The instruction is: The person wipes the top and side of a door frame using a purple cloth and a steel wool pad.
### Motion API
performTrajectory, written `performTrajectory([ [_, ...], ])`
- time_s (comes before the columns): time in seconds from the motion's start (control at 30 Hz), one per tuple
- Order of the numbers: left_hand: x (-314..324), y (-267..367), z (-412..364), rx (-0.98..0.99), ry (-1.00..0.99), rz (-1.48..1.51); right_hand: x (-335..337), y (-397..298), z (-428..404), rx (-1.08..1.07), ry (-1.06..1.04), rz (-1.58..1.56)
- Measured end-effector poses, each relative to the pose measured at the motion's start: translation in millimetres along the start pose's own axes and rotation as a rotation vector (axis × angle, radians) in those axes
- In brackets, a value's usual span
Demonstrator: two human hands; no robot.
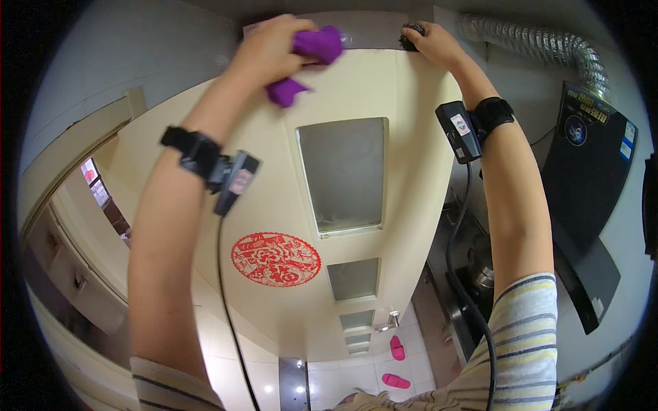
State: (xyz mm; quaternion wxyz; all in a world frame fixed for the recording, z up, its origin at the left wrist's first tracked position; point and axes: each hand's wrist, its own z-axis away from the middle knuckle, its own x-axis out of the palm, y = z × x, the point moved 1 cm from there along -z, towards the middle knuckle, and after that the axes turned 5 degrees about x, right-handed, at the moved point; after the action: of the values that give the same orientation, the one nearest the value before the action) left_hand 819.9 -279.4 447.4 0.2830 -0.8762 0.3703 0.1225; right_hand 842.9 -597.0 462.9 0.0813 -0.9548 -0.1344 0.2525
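My left hand (275,51) grips a bunched purple cloth (320,45) near the top edge of a cream door (344,92), and a loose corner of the cloth hangs below my fingers. Farther right, my right hand (437,43) holds a dark scouring ball (410,37) against the door's top edge. Both arms are raised. The door has a column of frosted glass panes (342,174) and a round red paper-cut decoration (276,259). My left hand is slightly blurred.
A black range hood (581,159) with a silver flexible duct (540,41) is on the right wall. Below it are a dark stove counter (455,231) and a metal pot (480,269). Pink slippers (396,380) lie on the tiled floor. The door frame (77,144) stands left. Cables hang from both wrist devices.
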Motion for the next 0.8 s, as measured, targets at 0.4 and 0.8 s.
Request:
performTrajectory([
  [0.4, -71, -97, 65, -0.596, -0.114, 0.427, -53, -8, 16, -0.012, -0.315, -0.058],
  [0.8, -54, -104, 80, -0.438, -0.094, 0.342, 22, -161, 39, -0.652, -0.071, -0.105],
])
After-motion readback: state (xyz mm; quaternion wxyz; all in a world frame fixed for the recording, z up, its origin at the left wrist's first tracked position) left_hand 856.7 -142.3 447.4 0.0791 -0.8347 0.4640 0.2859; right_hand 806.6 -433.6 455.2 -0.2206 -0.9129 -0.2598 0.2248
